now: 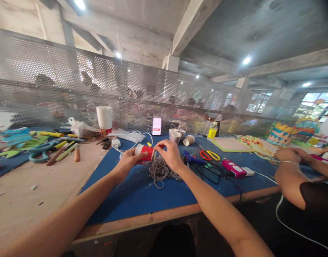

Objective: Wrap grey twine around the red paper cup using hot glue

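My left hand (128,163) is wrapped round a red and white paper cup (146,153), which lies tilted on its side with its opening toward the right. At the cup's open rim, the fingers of my right hand (169,153) are pinched together; what is between them is too small to make out. Below the cup and my right hand, a tangled heap of grey cord (160,171) rests on the blue table mat (126,201).
Behind are a stack of paper cups (104,119), a phone (157,125) and cord-wrapped cups (175,135). To the right are a blue glue gun (193,158), scissors (210,155) and a pink power strip (233,168). Tools lie left. A person's hands (287,155) are far right.
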Tool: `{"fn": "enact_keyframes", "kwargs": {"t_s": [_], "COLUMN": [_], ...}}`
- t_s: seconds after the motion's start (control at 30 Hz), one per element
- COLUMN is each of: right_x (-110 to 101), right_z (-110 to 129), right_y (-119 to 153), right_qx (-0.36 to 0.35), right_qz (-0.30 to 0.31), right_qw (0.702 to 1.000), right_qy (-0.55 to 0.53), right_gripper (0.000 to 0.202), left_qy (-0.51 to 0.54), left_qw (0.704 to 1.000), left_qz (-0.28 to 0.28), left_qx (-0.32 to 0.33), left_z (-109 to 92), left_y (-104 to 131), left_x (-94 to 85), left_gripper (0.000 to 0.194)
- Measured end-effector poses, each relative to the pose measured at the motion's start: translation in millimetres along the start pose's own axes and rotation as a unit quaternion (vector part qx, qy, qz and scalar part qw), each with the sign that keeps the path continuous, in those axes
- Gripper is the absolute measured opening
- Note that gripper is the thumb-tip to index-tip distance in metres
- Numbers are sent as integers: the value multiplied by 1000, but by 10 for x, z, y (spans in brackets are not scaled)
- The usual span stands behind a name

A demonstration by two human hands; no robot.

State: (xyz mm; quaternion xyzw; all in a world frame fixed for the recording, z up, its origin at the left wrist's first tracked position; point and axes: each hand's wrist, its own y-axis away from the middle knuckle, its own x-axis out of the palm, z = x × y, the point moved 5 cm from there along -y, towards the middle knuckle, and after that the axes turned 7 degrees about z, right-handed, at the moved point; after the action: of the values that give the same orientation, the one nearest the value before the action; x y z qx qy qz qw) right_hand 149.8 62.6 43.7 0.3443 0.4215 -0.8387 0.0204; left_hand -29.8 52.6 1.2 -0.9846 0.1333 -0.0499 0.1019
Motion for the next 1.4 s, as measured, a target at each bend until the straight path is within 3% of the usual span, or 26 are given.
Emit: {"fn": "enact_keyframes", "kwargs": {"t_s": [1.4], "right_x": [41], "right_z": [-84], "right_y": [-8], "right_qx": [41], "right_qz": [11], "right_qw": [999], "right_qy": [-21], "right_gripper": [17], "left_qy": [-22], "left_qw": [1000], "left_qz": [3], "left_qx": [13], "left_z": [-23], "left_y": [8], "left_x": [3], "left_gripper": [33]}}
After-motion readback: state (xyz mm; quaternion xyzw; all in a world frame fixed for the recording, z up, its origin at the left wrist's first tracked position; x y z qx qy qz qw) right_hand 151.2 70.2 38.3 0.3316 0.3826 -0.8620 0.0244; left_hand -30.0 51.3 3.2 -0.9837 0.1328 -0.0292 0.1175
